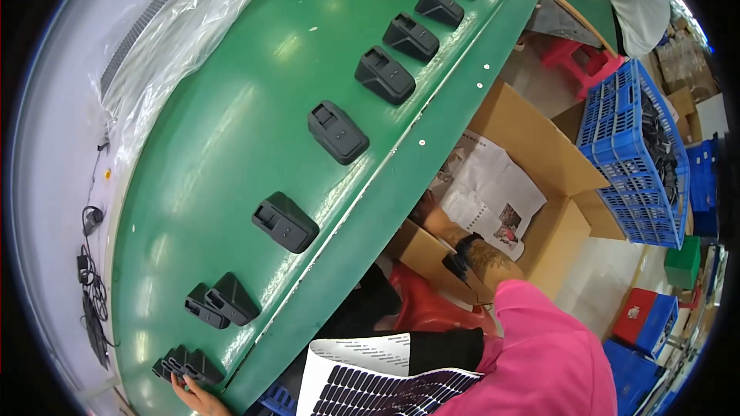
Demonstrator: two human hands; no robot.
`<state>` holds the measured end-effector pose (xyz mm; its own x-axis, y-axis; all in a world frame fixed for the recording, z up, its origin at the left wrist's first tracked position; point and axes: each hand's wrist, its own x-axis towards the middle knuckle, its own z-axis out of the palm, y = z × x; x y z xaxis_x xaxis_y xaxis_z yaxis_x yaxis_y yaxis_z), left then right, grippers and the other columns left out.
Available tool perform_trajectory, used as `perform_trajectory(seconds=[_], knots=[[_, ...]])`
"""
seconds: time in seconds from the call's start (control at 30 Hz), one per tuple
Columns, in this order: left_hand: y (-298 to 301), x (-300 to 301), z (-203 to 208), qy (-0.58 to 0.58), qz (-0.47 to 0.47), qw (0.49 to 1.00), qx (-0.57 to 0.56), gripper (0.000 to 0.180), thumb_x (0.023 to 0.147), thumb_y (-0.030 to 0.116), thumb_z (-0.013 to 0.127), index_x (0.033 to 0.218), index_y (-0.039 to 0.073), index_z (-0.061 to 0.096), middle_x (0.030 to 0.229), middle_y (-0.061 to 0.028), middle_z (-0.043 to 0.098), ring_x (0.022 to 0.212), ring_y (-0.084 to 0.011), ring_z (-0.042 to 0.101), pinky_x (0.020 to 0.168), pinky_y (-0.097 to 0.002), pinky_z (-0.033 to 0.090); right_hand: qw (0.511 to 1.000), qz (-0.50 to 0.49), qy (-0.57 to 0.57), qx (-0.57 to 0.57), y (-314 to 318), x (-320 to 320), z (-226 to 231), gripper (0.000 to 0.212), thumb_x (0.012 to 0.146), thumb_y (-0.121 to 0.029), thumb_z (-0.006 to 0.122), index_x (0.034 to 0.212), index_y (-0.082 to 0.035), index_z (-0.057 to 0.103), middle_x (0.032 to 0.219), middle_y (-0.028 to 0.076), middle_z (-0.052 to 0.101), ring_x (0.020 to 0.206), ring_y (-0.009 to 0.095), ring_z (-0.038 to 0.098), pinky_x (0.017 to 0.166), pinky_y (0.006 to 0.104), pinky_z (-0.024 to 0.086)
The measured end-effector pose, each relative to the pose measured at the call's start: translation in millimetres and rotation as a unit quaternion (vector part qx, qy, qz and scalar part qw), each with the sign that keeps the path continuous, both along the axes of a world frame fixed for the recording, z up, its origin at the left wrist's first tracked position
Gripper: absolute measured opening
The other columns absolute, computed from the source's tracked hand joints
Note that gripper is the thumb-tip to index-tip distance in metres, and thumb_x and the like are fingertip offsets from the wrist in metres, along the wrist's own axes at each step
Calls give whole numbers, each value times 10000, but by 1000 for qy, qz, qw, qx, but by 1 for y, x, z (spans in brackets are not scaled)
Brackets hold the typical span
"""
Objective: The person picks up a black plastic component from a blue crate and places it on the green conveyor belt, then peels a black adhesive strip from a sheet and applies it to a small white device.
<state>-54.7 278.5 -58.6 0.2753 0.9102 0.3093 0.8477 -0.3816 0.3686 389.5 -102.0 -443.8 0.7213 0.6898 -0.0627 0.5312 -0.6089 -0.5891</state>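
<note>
At the near left end of the green work surface (208,162), my left hand (199,399) has its fingers curled against a tight cluster of black charging docks (189,362). My right forearm, in a pink sleeve with a dark wristband, reaches into an open cardboard box (539,131). There my right hand (428,212) is in shadow by the box's near wall, its fingers hidden. Printed paper sheets (486,192) lie inside the box beside it. Two more docks (223,300) stand side by side a little beyond my left hand.
More black docks (339,132) form a spaced line toward the far end, where another person's white sleeve (641,8) shows. A sheet of black labels (362,393) lies over my lap. Right of the box are a blue crate (628,146) and a red stool (582,62).
</note>
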Motion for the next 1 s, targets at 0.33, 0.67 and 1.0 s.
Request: perform_trajectory(seconds=[0.33,0.67,1.0], knots=[[-14,40,4,-7,-3,1000,-10,439,923,245,529,1260,-33,484,1193,-198,529,1111,-298,503,973,-358,366,960,-103,-69,252,2,0,120,289,794,-9,539,1083,-4,545,1000,119,594,910,286,574,777,393,472],[-30,68,10,-67,-57,995,45,453,857,223,619,1217,-32,515,865,-85,523,618,-161,448,584,-295,400,914,323,-4,246,148,-160,464,336,786,-151,664,1058,12,552,831,164,606,704,300,600,598,382,484],[-92,97,25,-65,-164,982,67,415,786,279,687,1074,6,563,702,-122,551,639,-297,556,572,-390,442,948,165,-261,76,236,-168,432,355,771,-289,693,1024,-110,520,860,143,545,782,323,577,593,422,492]])
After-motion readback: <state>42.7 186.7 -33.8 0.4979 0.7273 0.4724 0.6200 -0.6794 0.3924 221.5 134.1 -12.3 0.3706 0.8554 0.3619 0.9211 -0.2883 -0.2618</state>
